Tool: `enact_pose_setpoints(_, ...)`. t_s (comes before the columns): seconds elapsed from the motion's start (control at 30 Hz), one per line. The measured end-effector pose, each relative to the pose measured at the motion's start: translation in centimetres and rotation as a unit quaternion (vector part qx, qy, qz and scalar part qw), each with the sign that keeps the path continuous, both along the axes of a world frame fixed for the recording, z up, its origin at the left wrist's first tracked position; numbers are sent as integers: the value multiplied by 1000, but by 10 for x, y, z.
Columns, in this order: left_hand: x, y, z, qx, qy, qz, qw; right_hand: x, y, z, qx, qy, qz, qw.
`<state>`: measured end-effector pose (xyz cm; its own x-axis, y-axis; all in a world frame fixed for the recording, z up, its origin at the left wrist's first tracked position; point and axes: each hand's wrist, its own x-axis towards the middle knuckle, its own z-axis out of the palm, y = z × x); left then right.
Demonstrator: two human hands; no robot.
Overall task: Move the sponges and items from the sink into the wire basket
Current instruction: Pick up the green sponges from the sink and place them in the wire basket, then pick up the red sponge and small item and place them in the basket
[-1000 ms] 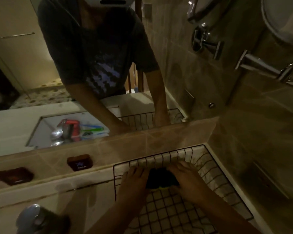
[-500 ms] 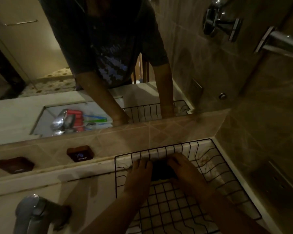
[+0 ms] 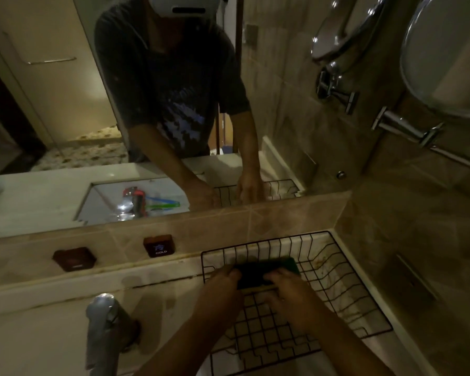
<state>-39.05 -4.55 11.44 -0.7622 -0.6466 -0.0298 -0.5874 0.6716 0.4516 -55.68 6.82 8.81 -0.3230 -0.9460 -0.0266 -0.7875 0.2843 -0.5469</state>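
Observation:
A black wire basket (image 3: 345, 291) stands on the counter in the right corner against the tiled wall. Inside it, at the far end, lies a dark green sponge (image 3: 269, 268). My left hand (image 3: 220, 294) grips the sponge's left end and my right hand (image 3: 291, 294) grips its right end, fingers curled over the near edge. The sink itself is below the frame. The mirror reflects red, blue and green items (image 3: 158, 202) lying in the basin.
A chrome tap (image 3: 103, 329) rises at lower left. Two dark red push buttons (image 3: 159, 245) (image 3: 73, 258) sit on the tiled ledge under the mirror. Chrome fittings (image 3: 337, 90) and a rail (image 3: 407, 130) stick out from the right wall.
The camera tilted, so the scene shifted in the frame. Both hands stay on the sponge at the basket's far end, and more of its green top now shows.

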Motion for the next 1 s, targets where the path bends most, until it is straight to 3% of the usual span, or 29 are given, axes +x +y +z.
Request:
enact_pose_setpoints(0.07,25,12,12,-24,13,-6,1000,32,7,15,-27,-38,-2,999)
enact_pose_setpoints(0.17,70,29,18,-15,8,-4,1000,78,16,37,-63,-25,16,998)
enact_pose_setpoints(0.4,189,55,14,2,31,5,1000,170,34,55,-30,6,61,998)
enact_pose_setpoints(0.7,307,72,-20,38,-60,34,997,293,51,4,87,8,111,990)
enact_pose_setpoints(1.0,353,89,-70,103,-108,27,988,323,72,-56,165,-10,159,973)
